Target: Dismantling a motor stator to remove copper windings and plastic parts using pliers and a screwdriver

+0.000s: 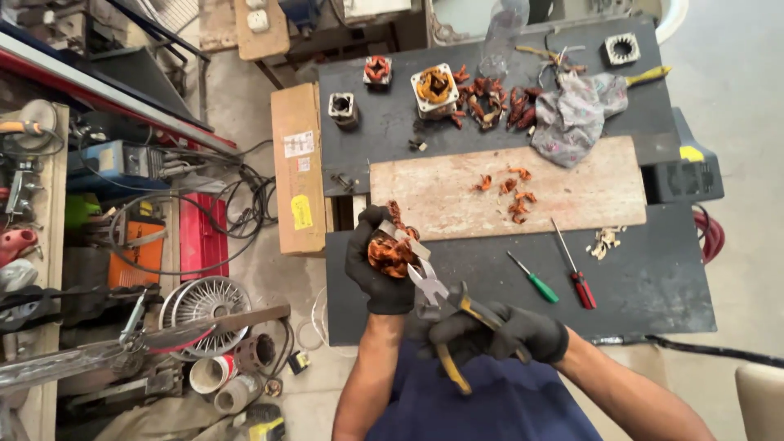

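Head view: copper-wound stator (pixel 392 255) gripped in left hand (pixel 377 273) near workbench (pixel 653 286) front edge; yellow-handled pliers (pixel 445 306) clenched in right hand (pixel 498 335), jaws at winding. Wire-pulling judged underway; firm grip, steady pull needed.

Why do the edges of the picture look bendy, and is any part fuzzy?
In the head view, the wide lens bows the table and floor near the edges. Daylight is soft and even, with weak shadows. The pliers in the right hand look slightly smeared; the left hand and copper winding stay fairly sharp.
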